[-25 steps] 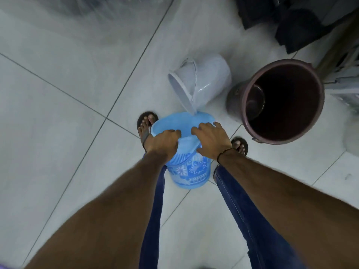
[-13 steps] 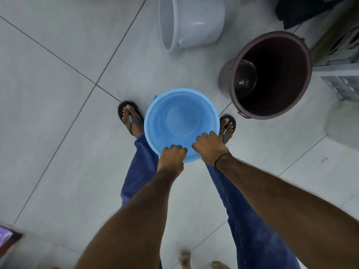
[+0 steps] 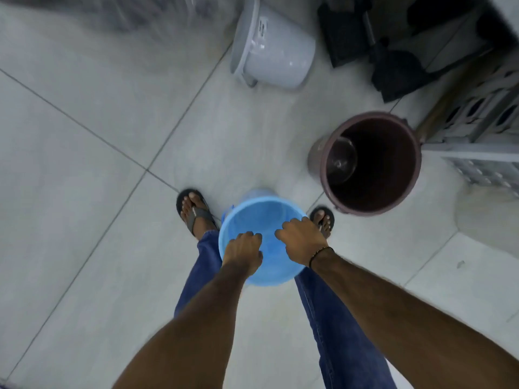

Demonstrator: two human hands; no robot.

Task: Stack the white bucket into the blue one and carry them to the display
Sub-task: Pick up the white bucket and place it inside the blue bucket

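The blue bucket (image 3: pixel 259 217) hangs upright between my feet, its mouth facing me. My left hand (image 3: pixel 243 252) is closed over its near rim, fingers curled inside. My right hand (image 3: pixel 302 240) grips the rim on the right side, a dark band on its wrist. The white bucket (image 3: pixel 273 49) lies on its side on the tiled floor well ahead, mouth turned left, apart from the blue one and from both hands.
A tall maroon bin (image 3: pixel 370 162) stands open just right of my right foot. Dark bags (image 3: pixel 393 57) and pale perforated crates (image 3: pixel 483 130) crowd the upper right. Grey floor tiles (image 3: pixel 84 192) stretch to the left.
The view has shifted, with the white bucket now lower in the frame and farther right. The blue bucket sits closer to my legs; both hands keep their hold on its rim.
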